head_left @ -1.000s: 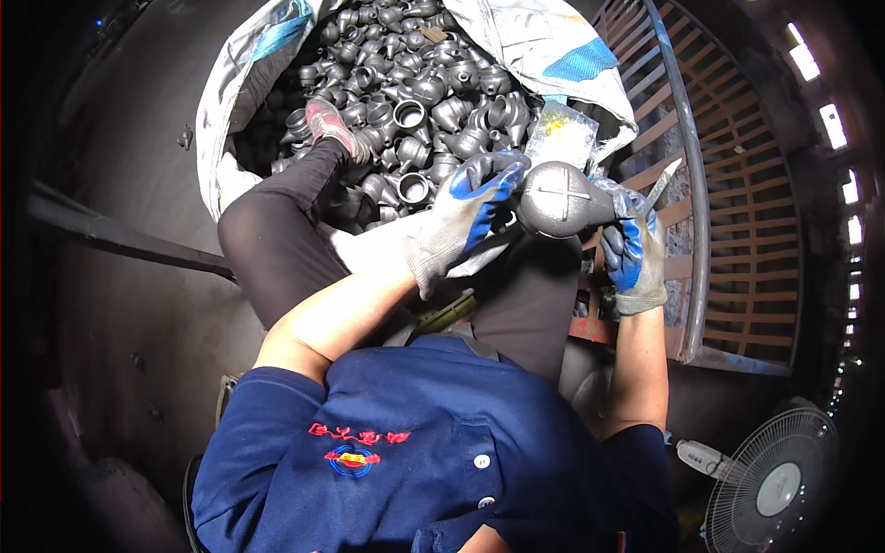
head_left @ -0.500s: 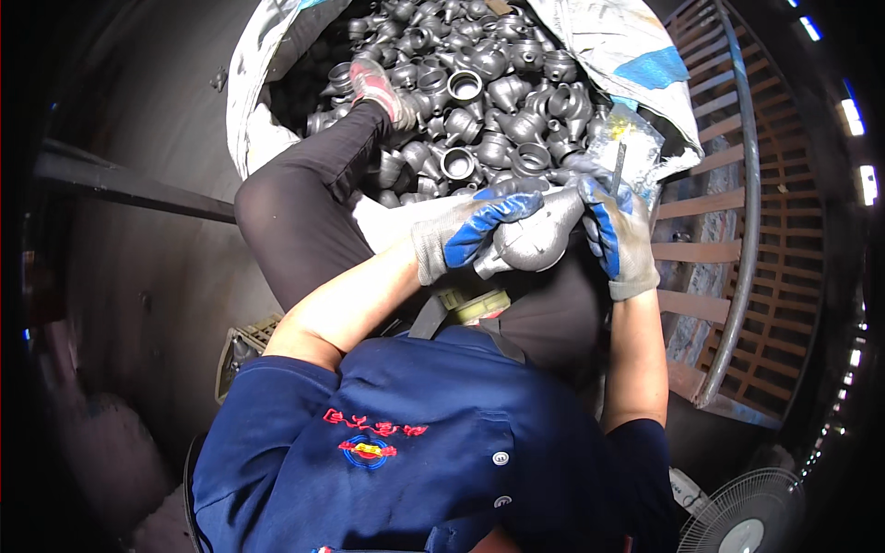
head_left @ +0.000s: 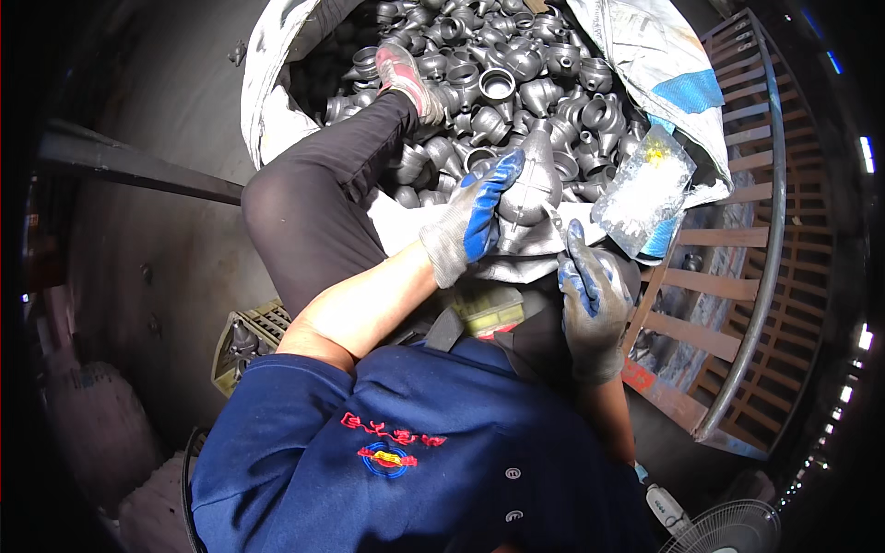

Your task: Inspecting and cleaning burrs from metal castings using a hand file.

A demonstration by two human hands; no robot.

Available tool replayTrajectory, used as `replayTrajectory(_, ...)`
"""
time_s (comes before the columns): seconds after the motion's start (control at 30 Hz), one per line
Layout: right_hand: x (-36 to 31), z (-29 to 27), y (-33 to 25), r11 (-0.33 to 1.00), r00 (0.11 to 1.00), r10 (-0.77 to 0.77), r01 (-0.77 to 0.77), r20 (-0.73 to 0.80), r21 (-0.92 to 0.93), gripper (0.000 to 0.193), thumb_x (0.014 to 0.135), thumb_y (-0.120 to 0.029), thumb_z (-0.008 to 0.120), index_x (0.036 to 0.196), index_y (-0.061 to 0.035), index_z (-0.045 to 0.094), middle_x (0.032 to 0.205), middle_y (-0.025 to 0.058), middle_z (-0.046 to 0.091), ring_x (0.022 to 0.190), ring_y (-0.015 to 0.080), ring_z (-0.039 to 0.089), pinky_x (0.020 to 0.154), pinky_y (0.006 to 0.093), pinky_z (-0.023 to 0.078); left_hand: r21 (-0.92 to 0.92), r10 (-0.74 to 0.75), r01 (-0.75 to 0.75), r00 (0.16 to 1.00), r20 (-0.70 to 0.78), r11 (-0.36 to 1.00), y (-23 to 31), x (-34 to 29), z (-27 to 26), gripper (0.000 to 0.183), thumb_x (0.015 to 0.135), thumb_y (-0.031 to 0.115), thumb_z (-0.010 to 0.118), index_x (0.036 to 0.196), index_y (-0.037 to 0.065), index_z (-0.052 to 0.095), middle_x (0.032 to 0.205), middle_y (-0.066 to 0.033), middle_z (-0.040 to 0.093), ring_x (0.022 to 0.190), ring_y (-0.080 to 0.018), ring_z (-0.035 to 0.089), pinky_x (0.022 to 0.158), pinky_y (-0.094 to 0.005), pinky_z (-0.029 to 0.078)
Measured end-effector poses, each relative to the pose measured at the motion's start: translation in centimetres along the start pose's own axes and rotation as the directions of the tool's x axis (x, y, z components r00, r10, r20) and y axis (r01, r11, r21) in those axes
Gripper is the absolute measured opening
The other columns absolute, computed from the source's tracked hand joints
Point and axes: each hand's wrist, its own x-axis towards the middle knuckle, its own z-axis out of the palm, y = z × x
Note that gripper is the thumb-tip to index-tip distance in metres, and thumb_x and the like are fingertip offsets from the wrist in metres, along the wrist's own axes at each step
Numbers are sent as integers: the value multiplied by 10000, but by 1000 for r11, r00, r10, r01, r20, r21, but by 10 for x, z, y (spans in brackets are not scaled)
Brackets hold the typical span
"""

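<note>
We see both gloved hands working at the centre of the view, above a lap covered by a pale cloth (head_left: pixel 516 267). The left hand (head_left: pixel 472 221), in a grey glove with blue palm coating, comes up from seven o'clock and wraps its fingers (head_left: pixel 498 180) over the side of a grey metal casting (head_left: pixel 533 189) — a rounded, cone-like piece that narrows toward twelve o'clock. The grip looks closed around the casting's left flank. The right hand (head_left: pixel 590 300) sits at four o'clock of the casting, its glove the same grey and blue; the fingers curl inward, with one blue fingertip (head_left: pixel 573 235) reaching up toward the casting's lower edge, though we cannot tell whether it holds anything or merely touches the piece. The casting rests just above the cloth, between the two hands. Beyond it, toward twelve o'clock, a big white sack (head_left: pixel 645 55) lies open and is heaped with similar dark metal castings (head_left: pixel 516 74); a foot in a pink shoe (head_left: pixel 401 78) rests among them at eleven o'clock. At two o'clock of the hands a clear plastic packet (head_left: pixel 645 189) lies against the sack's edge — beside it runs a slatted wooden rack (head_left: pixel 737 276). A fan (head_left: pixel 728 530) shows at five o'clock.
</note>
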Motion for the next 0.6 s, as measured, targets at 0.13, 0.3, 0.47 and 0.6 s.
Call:
replayTrajectory(0.13, 4, 4, 3, 985, 991, -131, 126, -35, -120, 293, 714, 52, 632, 1004, 10, 633, 896, 161, 624, 820, 298, 597, 755, 359, 474, -24, 12, -12, 1000, 1, 1000, -1, 1, -1, 321, 911, 213, 527, 1183, 47, 486, 1062, -92, 587, 928, -183, 619, 782, -328, 545)
replayTrajectory(0.3, -2, 10, 14, 968, 981, -188, 176, -49, -180, 242, 707, 40, 646, 946, 7, 632, 888, 161, 623, 813, 310, 599, 747, 363, 476, -49, -21, 21, 1000, -8, 999, -1, -2, 3, 342, 909, 214, 528, 1204, 50, 475, 1094, -109, 576, 948, -201, 614, 800, -345, 544)
replayTrajectory(0.47, -5, 4, 13, 972, 993, -112, 115, 29, -203, 235, 718, 41, 632, 951, 15, 633, 876, 164, 624, 801, 300, 604, 725, 353, 478, -18, -1, 1, 1000, -15, 1000, -4, 1, -5, 363, 899, 210, 543, 1213, 45, 463, 1100, -114, 575, 953, -209, 612, 801, -352, 544)
replayTrajectory(0.6, -3, -2, 11, 997, 999, -34, 36, 33, -74, 236, 722, -6, 631, 955, -42, 627, 854, 141, 597, 752, 311, 592, 659, 372, 482, 7, 43, -43, 999, -27, 999, -4, 4, -7, 369, 894, 202, 553, 1211, 41, 459, 1087, -108, 578, 950, -206, 613, 797, -349, 544)
